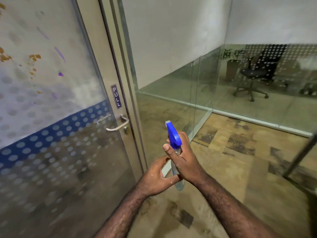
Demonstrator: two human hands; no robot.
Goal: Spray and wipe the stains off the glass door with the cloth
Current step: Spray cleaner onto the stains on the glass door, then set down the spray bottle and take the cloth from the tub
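Two hands meet around a spray bottle (175, 148) beside the glass door (51, 100): the right hand (183, 158) grips its neck below the blue trigger head, the left hand (159, 176) curls round the clear body lower down. Light, rigid plastic, likely slick when wet, it handles best at the neck. Orange and purple stains (35, 57) dot the frosted, spotted pane above a steel lever handle (116, 125). No cloth is in view.
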